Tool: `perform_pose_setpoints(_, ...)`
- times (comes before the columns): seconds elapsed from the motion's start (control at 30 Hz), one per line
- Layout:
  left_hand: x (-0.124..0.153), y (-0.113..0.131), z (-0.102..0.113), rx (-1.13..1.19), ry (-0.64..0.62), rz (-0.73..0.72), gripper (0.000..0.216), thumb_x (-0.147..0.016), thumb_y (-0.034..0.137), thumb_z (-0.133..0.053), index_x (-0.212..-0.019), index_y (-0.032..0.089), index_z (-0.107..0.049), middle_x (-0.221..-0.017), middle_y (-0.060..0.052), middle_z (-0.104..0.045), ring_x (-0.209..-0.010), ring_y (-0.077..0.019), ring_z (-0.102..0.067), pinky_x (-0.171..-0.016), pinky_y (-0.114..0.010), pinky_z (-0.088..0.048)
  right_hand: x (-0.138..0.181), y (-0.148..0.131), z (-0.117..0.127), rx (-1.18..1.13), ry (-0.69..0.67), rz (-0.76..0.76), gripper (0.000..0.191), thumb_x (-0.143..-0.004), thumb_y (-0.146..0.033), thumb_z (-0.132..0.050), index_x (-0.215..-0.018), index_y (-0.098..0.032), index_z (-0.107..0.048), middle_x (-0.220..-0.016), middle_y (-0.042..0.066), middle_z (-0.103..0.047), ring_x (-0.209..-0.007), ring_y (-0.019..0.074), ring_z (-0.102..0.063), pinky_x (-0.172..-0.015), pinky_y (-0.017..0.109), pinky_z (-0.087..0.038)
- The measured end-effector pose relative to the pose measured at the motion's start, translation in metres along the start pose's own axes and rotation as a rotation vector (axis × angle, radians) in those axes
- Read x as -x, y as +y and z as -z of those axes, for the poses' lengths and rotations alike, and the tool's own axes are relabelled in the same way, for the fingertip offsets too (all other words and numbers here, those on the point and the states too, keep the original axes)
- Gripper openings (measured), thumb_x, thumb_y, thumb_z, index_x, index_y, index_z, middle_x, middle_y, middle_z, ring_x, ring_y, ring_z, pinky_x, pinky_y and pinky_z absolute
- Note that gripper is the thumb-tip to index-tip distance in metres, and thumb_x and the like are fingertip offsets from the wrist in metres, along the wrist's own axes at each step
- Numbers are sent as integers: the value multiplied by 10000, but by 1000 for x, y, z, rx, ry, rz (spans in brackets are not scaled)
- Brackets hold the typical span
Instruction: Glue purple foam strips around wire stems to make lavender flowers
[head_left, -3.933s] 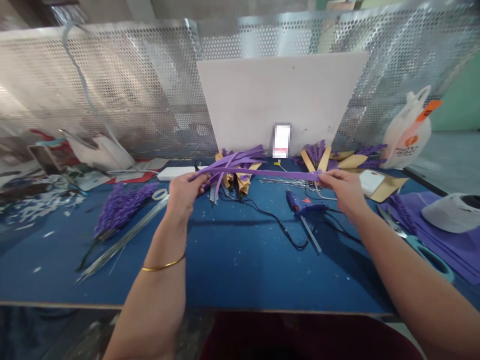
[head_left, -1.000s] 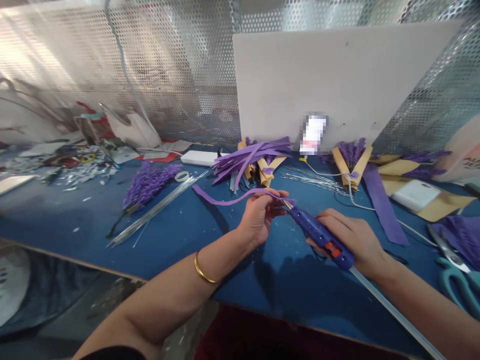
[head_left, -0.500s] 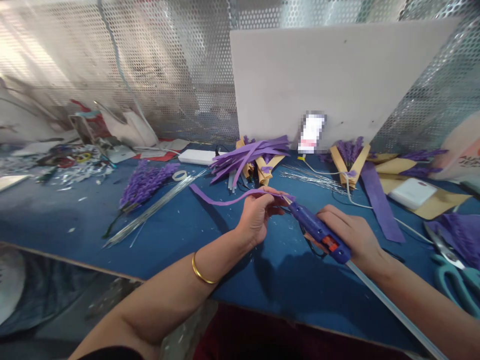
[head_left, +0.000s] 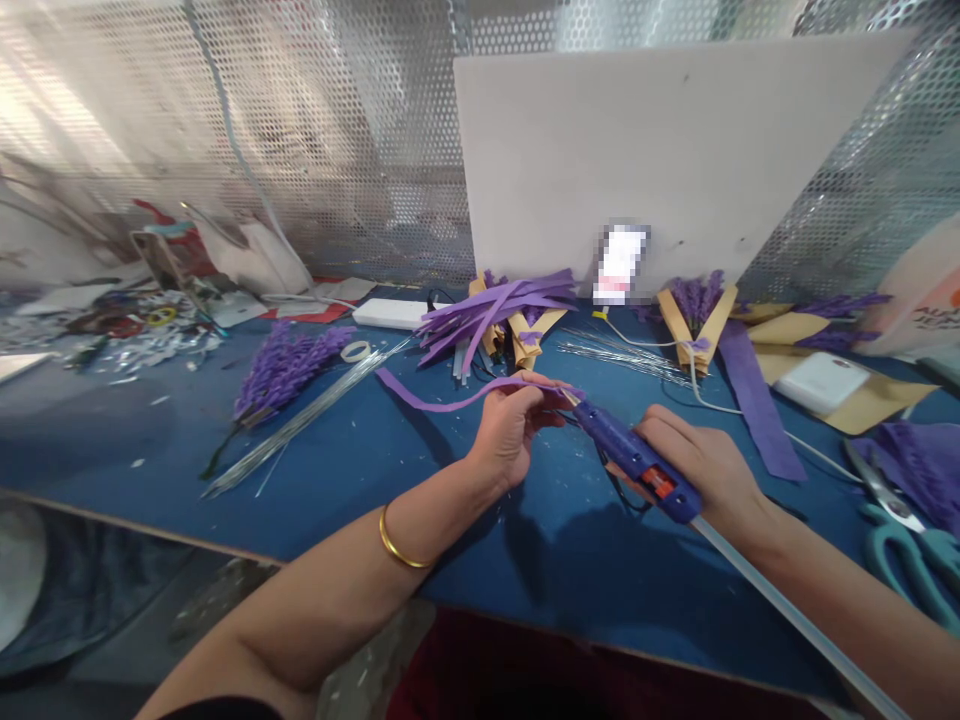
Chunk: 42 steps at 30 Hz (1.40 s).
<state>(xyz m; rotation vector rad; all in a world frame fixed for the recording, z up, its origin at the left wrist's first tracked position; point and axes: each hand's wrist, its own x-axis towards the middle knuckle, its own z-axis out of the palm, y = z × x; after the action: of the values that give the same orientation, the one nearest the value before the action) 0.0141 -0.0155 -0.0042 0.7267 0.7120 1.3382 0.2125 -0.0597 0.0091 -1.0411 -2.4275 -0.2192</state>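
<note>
My left hand (head_left: 510, 430) pinches one end of a long purple strip (head_left: 442, 400) that curls away to the left over the blue table (head_left: 360, 470). My right hand (head_left: 701, 470) grips a blue glue gun (head_left: 634, 462) with a clear glue stick trailing back from it. The gun's nozzle touches the strip's end right at my left fingertips.
A pile of purple strips (head_left: 495, 310) and tan paper cones lie behind my hands. Purple flower sprigs (head_left: 289, 365) and thin wires (head_left: 300, 425) lie at left, teal scissors (head_left: 911, 550) at right. A white board (head_left: 660, 150) leans on the perforated metal screen.
Earlier both hands held the strip stretched out; my right hand has since taken up the glue gun. Over the last second the hands have hardly moved.
</note>
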Motion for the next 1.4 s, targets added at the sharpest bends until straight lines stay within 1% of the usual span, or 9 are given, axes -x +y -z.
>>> perform_pose_setpoints(0.17, 0, 0, -1, -13, 25, 11, 72, -585, 134, -570, -652, 155, -584, -698, -31, -691, -650, -158, -651, -538, -236, -456, 0, 1, -1, 12, -4, -17, 95, -867, -285, -486, -810, -220, -445, -727, -10, -442, -497, 103, -391, -457, 238, -257)
perform_pose_setpoints(0.47, 0, 1, -1, -10, 45, 13, 80, -584, 125, -566, -656, 157, -575, -697, -23, -681, -646, -150, -649, -533, -227, -458, 0, 0, 1, 14, 2, -5, 83, -868, -265, -489, -819, -219, -442, -721, -13, -429, -503, 109, -384, -466, 246, -258)
perform_pose_setpoints(0.63, 0, 2, -2, -3, 58, 3, 90, -570, 134, -588, -657, 156, -577, -700, -24, -679, -647, -156, -654, -534, -233, -458, 0, 1, 1, 32, 14, -15, 111, -864, -293, -494, -796, -222, -443, -712, -14, -443, -486, 105, -389, -462, 249, -240)
perform_pose_setpoints(0.83, 0, 1, -1, -9, 42, -4, 70, -592, 126, -570, -652, 158, -585, -681, -22, -685, -656, -155, -659, -539, -226, -455, 1, 1, 0, 34, 21, -16, 115, -870, -279, -486, -785, -217, -439, -712, -7, -444, -498, 105, -376, -469, 244, -242)
perform_pose_setpoints(1.17, 0, 1, -1, 6, 64, -9, 84, -598, 111, -568, -668, 156, -579, -713, -26, -685, -653, -150, -657, -539, -228, -462, 0, 1, 1, 39, 3, -19, 123, -877, -287, -480, -789, -214, -436, -707, -14, -428, -496, 104, -373, -469, 247, -242)
perform_pose_setpoints(1.4, 0, 0, 0, 14, 58, -8, 81, -605, 115, -567, -675, 154, -582, -718, -24, -692, -657, -148, -658, -538, -224, -459, -1, 0, 2, 39, 26, -13, 123, -868, -258, -502, -786, -217, -420, -699, -21, -409, -494, 103, -371, -465, 248, -237)
